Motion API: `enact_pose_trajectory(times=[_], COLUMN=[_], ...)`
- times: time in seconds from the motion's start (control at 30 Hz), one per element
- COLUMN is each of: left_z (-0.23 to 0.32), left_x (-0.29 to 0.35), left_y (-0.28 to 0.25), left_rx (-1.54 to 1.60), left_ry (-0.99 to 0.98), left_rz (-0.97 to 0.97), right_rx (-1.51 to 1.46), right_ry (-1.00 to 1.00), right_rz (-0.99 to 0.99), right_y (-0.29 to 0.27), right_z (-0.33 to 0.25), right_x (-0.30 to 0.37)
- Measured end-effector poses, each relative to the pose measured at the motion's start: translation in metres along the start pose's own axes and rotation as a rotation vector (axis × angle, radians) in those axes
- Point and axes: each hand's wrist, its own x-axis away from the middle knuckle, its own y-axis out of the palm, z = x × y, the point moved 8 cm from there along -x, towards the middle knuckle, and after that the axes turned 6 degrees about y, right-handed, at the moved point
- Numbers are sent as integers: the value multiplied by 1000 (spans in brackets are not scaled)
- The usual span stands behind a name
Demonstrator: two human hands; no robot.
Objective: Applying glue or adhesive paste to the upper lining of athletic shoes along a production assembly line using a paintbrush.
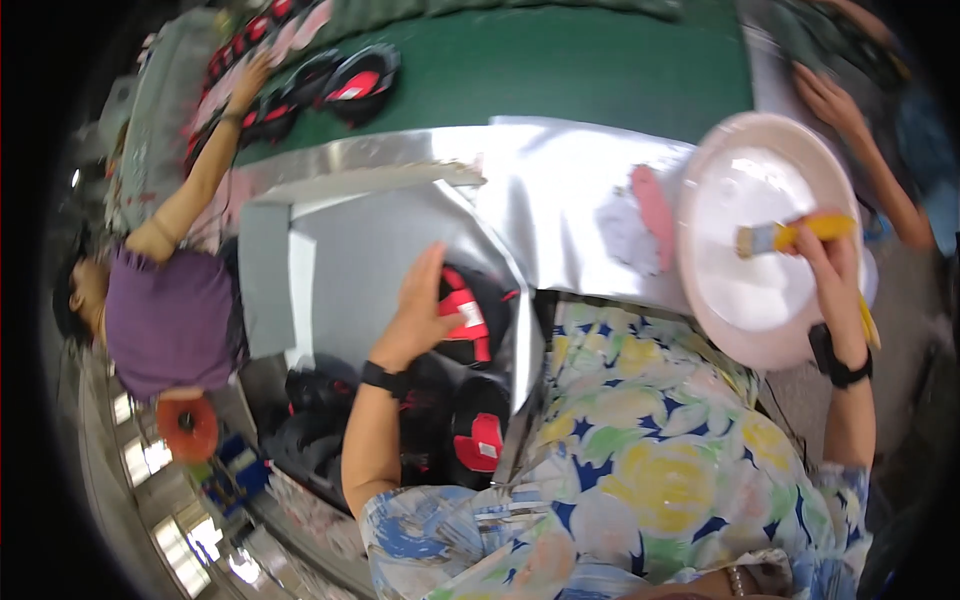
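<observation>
My right hand (832, 275) grips the yellow handle of a flat paintbrush (765, 240). Its bristles are above a pale pink basin (700, 290) that holds white liquid. My left hand (412, 315), fingers stretched out and thumb apart, is over a black and red shoe upper (468, 318) at the edge of a grey-lined bin. Whether it touches the upper I cannot tell. Another black and red upper (478, 440) lies nearer to me, and several dark ones (315, 430) are heaped to its left.
A green conveyor belt (560, 65) runs across the far side, carrying black and red shoe pieces (360, 85). A pink insole-shaped piece (652, 215) lies on the shiny metal sheet (570, 200). One co-worker in purple (170, 320) reaches in at left; another person's hand (830, 105) is at far right.
</observation>
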Motion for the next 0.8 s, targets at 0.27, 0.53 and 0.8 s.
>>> enact_pose_trajectory(times=[0.27, 0.53, 0.8], left_z=[-55, -115, -81], left_x=[12, 73, 61], left_y=[-32, 29, -9], left_rx=[-288, 1151, -25], left_ry=[-13, -381, -305], left_rz=[453, 344, 470], right_rx=[-60, 69, -6], right_ry=[-103, -210, -197], right_rz=[-26, -25, -74], right_y=[-4, -16, -2], right_z=[-4, 6, 2], right_x=[32, 49, 36])
